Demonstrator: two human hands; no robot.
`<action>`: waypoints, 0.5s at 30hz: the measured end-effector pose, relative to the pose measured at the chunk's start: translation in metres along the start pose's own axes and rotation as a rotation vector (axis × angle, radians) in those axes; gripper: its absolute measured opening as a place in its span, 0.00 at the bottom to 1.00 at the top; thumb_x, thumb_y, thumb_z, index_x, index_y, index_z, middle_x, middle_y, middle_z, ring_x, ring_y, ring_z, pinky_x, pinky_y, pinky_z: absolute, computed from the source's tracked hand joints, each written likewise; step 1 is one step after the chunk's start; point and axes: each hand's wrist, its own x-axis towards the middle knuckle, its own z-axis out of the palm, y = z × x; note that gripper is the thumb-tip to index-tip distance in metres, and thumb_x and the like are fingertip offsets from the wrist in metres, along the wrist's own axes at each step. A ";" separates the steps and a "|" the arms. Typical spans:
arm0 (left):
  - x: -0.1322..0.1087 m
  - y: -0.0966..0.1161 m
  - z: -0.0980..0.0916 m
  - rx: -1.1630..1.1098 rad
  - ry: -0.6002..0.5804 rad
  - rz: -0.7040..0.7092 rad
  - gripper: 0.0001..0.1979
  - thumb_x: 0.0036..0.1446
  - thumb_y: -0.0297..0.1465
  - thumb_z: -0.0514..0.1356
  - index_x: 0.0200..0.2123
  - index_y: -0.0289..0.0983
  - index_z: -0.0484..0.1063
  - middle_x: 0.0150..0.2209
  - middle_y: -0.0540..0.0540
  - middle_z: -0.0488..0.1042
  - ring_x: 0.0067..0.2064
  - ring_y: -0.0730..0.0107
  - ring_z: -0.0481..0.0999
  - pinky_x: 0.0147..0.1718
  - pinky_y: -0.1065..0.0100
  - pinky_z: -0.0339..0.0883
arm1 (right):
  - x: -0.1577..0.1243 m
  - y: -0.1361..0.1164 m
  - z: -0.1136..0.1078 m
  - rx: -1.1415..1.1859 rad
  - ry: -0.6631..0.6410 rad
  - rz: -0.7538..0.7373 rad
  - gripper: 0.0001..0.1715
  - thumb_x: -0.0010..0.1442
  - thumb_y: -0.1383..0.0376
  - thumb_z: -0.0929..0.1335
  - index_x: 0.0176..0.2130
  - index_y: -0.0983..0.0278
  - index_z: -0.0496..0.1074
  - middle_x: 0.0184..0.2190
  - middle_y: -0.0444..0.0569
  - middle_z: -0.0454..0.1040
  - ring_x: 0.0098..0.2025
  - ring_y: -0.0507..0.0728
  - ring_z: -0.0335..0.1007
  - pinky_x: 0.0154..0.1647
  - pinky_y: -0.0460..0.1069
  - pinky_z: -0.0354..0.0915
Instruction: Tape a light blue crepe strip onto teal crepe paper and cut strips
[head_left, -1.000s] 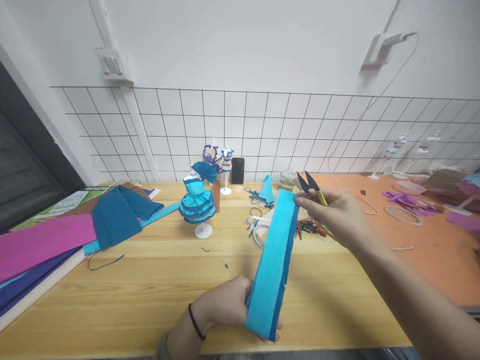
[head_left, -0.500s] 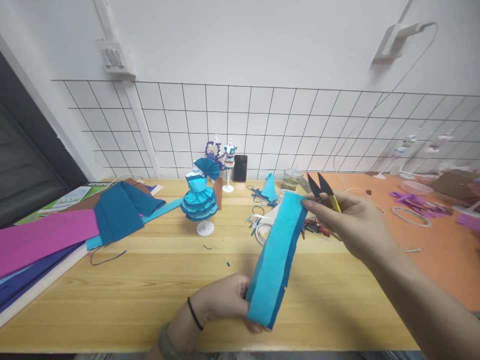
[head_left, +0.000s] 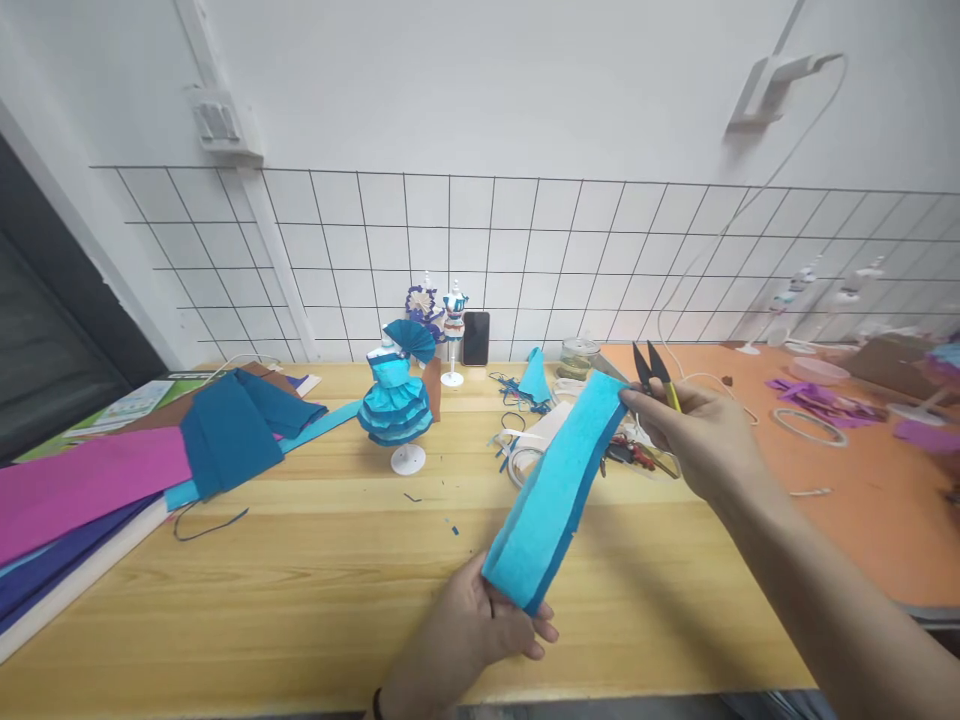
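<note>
A folded paper strip (head_left: pixel 559 485), light blue with darker blue layers along its right edge, hangs slantwise between my hands above the wooden table (head_left: pixel 300 600). My left hand (head_left: pixel 487 625) grips its lower end, with fingertips showing beyond the edge. The upper end is pinched by my right hand (head_left: pixel 682 425), which also holds small scissors (head_left: pixel 660 380) with yellow handles, blades pointing up and apart. Left of the strip, a small dress form (head_left: pixel 394 395) stands upright in a ruffled blue paper dress with a dark blue fan at its shoulder.
Folded blue paper (head_left: pixel 232 430) and pink paper (head_left: pixel 97 485) lie at the left. Behind are a phone (head_left: pixel 476 338), a second small form (head_left: pixel 453 325), a glass jar (head_left: pixel 579 357) and blue scraps (head_left: pixel 535 380). An orange surface (head_left: pixel 750 420) adjoins on the right.
My left hand has moved up and turned, raising the strip's lower end. My right hand and the strip's upper end have shifted slightly right. The camera view has shifted a little.
</note>
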 end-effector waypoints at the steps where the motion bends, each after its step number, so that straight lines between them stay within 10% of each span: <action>1: 0.001 -0.003 0.002 0.024 0.045 0.014 0.27 0.35 0.41 0.70 0.37 0.33 0.69 0.29 0.45 0.75 0.30 0.67 0.76 0.27 0.71 0.68 | 0.000 0.002 -0.001 0.010 -0.001 0.007 0.16 0.42 0.58 0.74 0.21 0.64 0.66 0.12 0.36 0.55 0.16 0.45 0.48 0.13 0.41 0.46; 15: 0.005 -0.007 0.004 0.058 0.363 -0.065 0.25 0.31 0.49 0.67 0.19 0.33 0.67 0.15 0.50 0.69 0.16 0.75 0.69 0.16 0.74 0.59 | 0.006 0.036 -0.014 0.195 -0.031 0.099 0.20 0.40 0.61 0.76 0.19 0.63 0.62 0.11 0.33 0.51 0.15 0.43 0.42 0.15 0.42 0.44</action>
